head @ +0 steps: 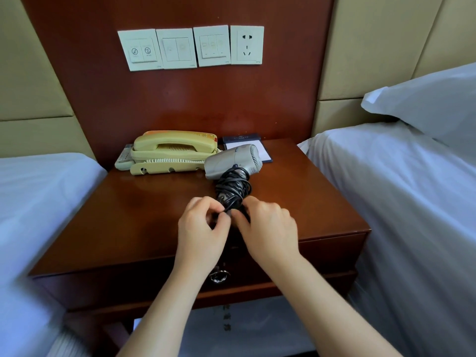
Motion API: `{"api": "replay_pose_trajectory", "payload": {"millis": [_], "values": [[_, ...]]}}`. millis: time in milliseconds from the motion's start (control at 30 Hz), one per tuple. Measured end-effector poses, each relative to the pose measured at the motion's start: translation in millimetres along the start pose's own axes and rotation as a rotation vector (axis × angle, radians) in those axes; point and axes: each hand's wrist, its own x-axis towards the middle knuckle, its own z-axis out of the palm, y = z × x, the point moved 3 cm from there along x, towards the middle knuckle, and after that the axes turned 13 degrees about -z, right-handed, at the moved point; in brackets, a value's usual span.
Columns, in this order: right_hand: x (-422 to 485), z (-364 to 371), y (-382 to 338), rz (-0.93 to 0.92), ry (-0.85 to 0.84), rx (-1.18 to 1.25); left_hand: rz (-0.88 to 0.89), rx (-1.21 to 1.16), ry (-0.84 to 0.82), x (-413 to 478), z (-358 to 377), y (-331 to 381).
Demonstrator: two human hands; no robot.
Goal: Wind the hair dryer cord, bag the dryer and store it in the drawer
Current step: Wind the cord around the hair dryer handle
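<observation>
Pinching the cord [233, 191] — left hand [201, 228] and right hand [265, 225] both — near the nightstand [322, 202] front edge, dryer [231, 161] behind.

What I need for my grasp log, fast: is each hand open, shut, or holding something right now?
Left hand: pinches the black cord wound on the dryer handle.
Right hand: fingers curled on the same cord, gripping it.

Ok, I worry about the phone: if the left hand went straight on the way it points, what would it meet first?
The left hand would probably meet the black cord it pinches, wound on the silver hair dryer; the cream telephone sits left of that line.
</observation>
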Motion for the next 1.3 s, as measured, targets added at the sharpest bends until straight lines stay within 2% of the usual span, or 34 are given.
{"api": "replay_pose_trajectory", "payload": {"millis": [100, 233, 467, 567, 700, 867, 1000, 1167, 1300], "values": [[9.1, -10.1, 2.2, -0.05, 0.002, -0.052, -0.135, -0.04, -0.004, 7.4, -5.5, 0.4], [12.2, -9.3, 4.9, -0.046, -0.06, -0.01, -0.228, -0.022, -0.023, 16.1, -6.8, 1.7], [9.5, -6.5, 7.4, -0.104, -0.121, -0.014, -0.183, 0.177, -0.103, 20.2, -0.8, 16.0], [9.2, -5.1, 9.0, -0.121, -0.11, 0.055, -0.217, 0.203, -0.106, 21.8, -1.1, 17.7], [4.1, -1.9, 7.0, -0.141, -0.062, 0.012, -0.26, 0.195, -0.097, 22.8, -1.6, 17.1], [1.0, 8.0, 1.3, -0.138, 0.038, -0.184, -0.315, 0.117, -0.152, 25.8, -1.7, 11.1], [0.2, 12.9, -0.6, -0.071, 0.033, -0.174, -0.417, -0.026, -0.243, 25.2, -1.0, 3.6], [-4.8, 17.6, -2.0, -0.069, 0.03, -0.147, -0.447, -0.049, -0.242, 26.3, -1.3, 1.8], [-0.3, 17.4, 0.3, -0.065, 0.056, -0.158, -0.504, -0.193, -0.302, 25.2, 4.2, -1.2]]}}
